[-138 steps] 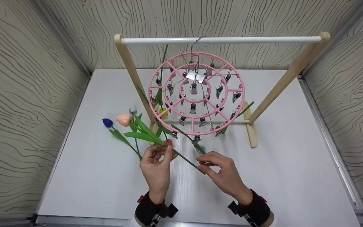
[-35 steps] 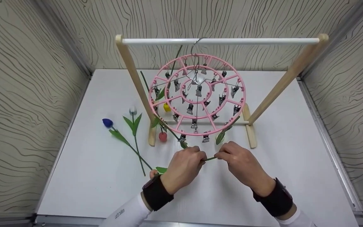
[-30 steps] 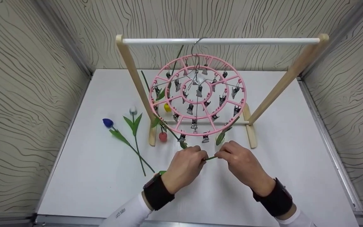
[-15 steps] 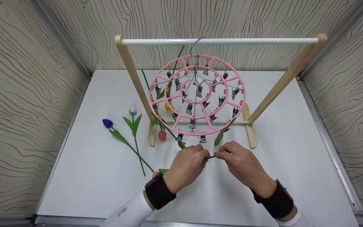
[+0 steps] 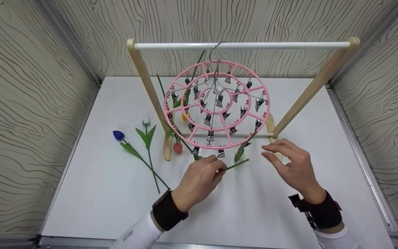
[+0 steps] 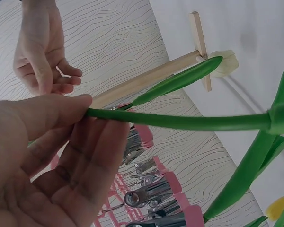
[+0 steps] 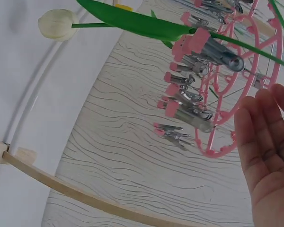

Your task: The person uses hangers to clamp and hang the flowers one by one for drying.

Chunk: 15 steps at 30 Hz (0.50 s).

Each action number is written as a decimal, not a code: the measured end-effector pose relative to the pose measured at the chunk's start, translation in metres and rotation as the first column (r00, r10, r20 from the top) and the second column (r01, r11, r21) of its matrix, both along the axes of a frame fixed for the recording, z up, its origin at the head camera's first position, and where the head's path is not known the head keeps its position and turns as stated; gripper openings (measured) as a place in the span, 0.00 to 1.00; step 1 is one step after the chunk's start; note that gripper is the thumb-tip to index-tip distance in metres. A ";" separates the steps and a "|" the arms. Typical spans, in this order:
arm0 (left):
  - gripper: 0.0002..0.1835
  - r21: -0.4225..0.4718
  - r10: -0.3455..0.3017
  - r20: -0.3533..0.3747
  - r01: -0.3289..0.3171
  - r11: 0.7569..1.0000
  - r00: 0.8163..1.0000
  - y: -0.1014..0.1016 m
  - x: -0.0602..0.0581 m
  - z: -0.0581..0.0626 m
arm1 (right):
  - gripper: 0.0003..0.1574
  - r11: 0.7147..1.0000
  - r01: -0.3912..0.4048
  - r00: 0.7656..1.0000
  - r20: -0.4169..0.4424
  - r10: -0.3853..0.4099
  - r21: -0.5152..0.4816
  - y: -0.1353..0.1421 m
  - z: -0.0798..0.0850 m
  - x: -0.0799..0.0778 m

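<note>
My left hand [image 5: 199, 178] pinches the green stem [image 6: 180, 120] of an artificial tulip between thumb and fingers, just below the front of a pink round clip hanger [image 5: 216, 147]. The stem's end [image 5: 238, 164] sticks out to the right; its bloom is hidden in the head view. My right hand [image 5: 294, 166] is apart to the right, thumb and fingers spread, holding nothing. A white tulip [image 7: 56, 24] hangs bloom-down from the hanger, its stem in a metal clip [image 7: 222, 54]. Red [image 5: 178, 148] and yellow [image 5: 185, 116] tulips hang on the hanger's left side.
The hanger hooks over the white bar [image 5: 271, 45] of a stand with wooden legs [image 5: 318, 83]. Blue [image 5: 118, 135] and pale [image 5: 146, 121] tulips lie crossed on the white table [image 5: 92, 193] at left. Patterned walls [image 5: 74, 31] enclose the table.
Earlier both hands held the peach tulip with its bloom up and left; it was then turned bloom toward me. Since half a second ago my right hand has let go and moved right.
</note>
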<state>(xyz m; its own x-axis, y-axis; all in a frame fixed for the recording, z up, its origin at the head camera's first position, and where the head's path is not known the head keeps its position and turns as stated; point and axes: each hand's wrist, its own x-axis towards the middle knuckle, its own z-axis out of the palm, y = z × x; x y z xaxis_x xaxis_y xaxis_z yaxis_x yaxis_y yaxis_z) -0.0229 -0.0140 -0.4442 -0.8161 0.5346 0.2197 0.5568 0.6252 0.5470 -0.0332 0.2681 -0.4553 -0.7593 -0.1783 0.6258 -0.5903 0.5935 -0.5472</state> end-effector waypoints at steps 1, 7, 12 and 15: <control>0.03 0.018 0.004 0.000 -0.004 1.000 1.000 -0.001 0.000 0.001 | 0.19 0.999 0.012 1.000 0.011 -0.012 -0.030 0.003 -0.001 -0.003; 0.03 0.164 0.015 -0.031 -0.010 0.986 0.999 -0.005 0.002 0.003 | 0.14 0.982 0.100 0.989 0.124 -0.081 -0.161 0.014 -0.010 -0.024; 0.05 0.278 0.012 -0.036 -0.001 0.961 0.999 -0.008 0.004 0.004 | 0.13 0.970 0.141 0.972 0.213 -0.097 -0.199 0.018 -0.020 -0.042; 0.06 0.335 0.010 -0.025 -0.001 0.942 1.000 -0.009 0.004 0.005 | 0.13 0.965 0.146 0.961 0.263 -0.086 -0.217 0.017 -0.022 -0.052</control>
<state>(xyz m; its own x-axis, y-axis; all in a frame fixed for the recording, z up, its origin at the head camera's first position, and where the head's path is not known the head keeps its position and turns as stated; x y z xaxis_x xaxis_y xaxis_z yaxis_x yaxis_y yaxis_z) -0.0187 -0.0228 -0.4390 -0.8103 0.4219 0.4067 0.5708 0.4112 0.7107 -0.0850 0.2854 -0.4775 -0.9028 0.0478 0.4273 -0.3519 0.4890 -0.7981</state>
